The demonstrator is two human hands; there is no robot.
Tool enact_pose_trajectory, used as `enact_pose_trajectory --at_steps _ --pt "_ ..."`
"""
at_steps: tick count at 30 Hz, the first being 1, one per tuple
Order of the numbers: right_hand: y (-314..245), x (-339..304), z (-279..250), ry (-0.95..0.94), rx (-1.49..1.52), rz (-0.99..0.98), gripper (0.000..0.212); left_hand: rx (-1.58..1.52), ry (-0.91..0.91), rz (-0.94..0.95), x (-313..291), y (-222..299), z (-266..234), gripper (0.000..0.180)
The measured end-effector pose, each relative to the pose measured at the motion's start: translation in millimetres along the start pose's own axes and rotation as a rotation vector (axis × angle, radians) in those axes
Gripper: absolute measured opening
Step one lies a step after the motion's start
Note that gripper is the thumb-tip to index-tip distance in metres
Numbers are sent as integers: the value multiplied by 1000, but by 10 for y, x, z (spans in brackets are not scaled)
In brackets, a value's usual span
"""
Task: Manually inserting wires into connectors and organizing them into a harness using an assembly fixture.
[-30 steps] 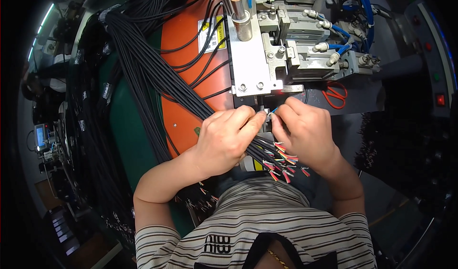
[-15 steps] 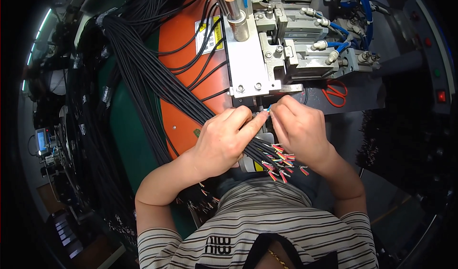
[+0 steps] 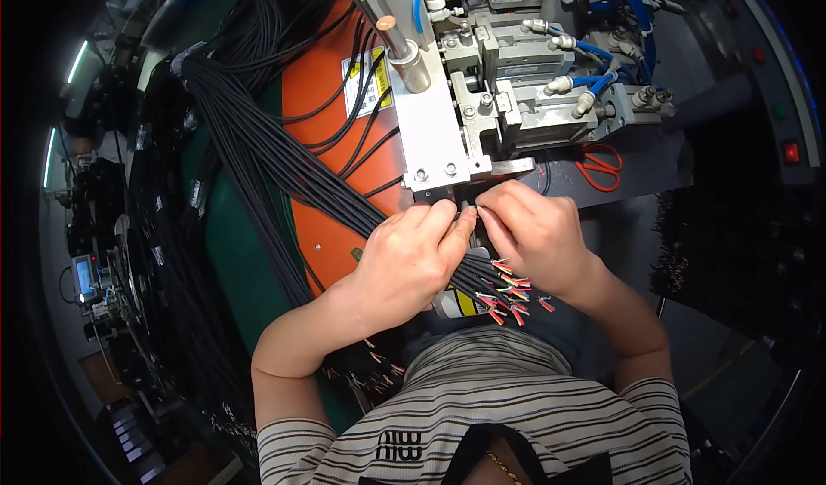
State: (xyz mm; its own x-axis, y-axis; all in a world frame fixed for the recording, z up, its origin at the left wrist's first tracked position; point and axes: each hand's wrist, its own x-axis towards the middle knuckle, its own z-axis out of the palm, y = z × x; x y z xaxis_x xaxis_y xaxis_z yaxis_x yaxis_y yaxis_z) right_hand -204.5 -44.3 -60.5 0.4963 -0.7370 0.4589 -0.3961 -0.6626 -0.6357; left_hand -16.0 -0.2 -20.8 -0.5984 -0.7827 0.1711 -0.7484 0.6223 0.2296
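My left hand (image 3: 406, 266) is closed in a pinch just below the front of the silver machine head (image 3: 433, 145). Close against it, my right hand (image 3: 544, 237) is also pinched, thumb and forefinger together. Their fingertips meet around a thin wire end, now almost wholly hidden by the fingers. Under my left hand runs a thick bundle of black cables (image 3: 314, 171), coming from the upper left. Its stripped ends (image 3: 509, 294), with red, yellow and white wires fanned out, poke out below and between my hands.
Metal clamps and air cylinders (image 3: 551, 111) with blue hoses (image 3: 594, 46) stand at the upper right. Red-handled scissors (image 3: 600, 167) lie on the grey surface beside them. An orange panel (image 3: 323, 205) lies beneath the cables. A red lit button (image 3: 792, 151) is at the far right.
The view has shifted slightly, so the machine sits lower and further left. My pinched fingertips have moved closer to the machine's front, and the blue wire tip between them no longer shows.
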Motion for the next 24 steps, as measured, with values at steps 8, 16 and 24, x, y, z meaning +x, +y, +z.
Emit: enact_pose_trajectory --at_steps 8,16,24 --pt "66 46 -17 -96 5 146 6 -305 94 -188 -139 -100 16 51" --pt "20 -46 -93 -23 24 182 8 -223 198 -218 -279 -199 52 38" --pt "-376 -31 126 -154 883 -68 53 -457 361 -255 -280 -240 57 30"
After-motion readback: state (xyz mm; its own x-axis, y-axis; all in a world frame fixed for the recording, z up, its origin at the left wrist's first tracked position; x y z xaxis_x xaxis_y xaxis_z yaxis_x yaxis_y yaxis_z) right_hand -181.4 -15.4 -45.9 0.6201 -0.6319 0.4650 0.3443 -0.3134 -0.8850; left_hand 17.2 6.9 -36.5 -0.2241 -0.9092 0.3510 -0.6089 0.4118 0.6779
